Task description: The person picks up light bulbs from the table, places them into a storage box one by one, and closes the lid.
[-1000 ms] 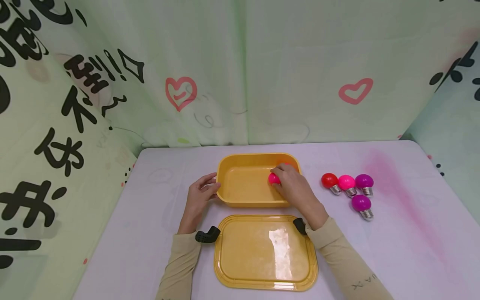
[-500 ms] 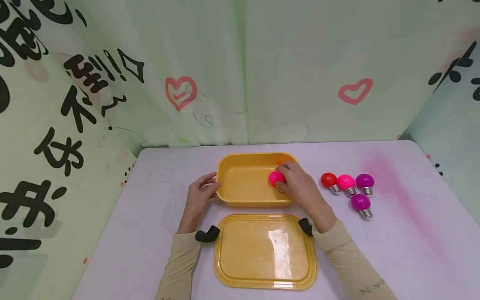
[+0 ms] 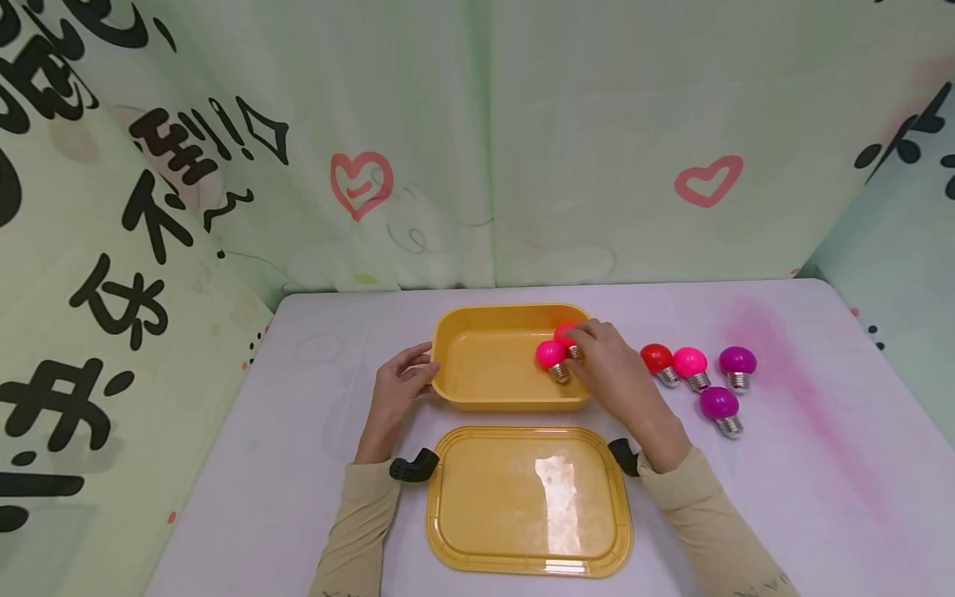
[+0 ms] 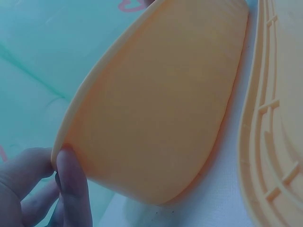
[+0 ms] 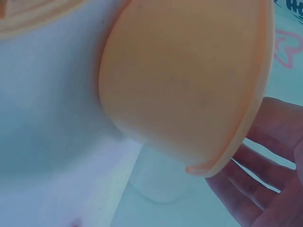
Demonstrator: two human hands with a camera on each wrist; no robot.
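Observation:
A yellow plastic box (image 3: 485, 352) stands near the back of the table. At its left end, my left hand (image 3: 404, 383) pinches the rim, with the thumb (image 4: 74, 172) on the outer wall. Two toy light bulbs lie in the box's right end: a pink bulb (image 3: 551, 355) with a silver screw base, and a reddish-pink bulb (image 3: 564, 333) behind it, partly hidden by my right fingers. My right hand (image 3: 613, 369) reaches over the right rim with its fingertips at that rear bulb. In the right wrist view its fingers (image 5: 260, 165) are spread behind the rim.
A yellow lid (image 3: 515, 506) lies flat in front of the box, between the forearms. To the right sit a red bulb (image 3: 656, 358), a pink bulb (image 3: 690, 362) and two purple bulbs, one (image 3: 737, 361) behind the other (image 3: 719, 404). A curtain (image 3: 582, 207) hangs behind the table.
My right hand has moved right, off the pink bulb, uncovering it and the bulb behind. The rear purple bulb has shifted slightly right. My left hand has stayed at the rim.

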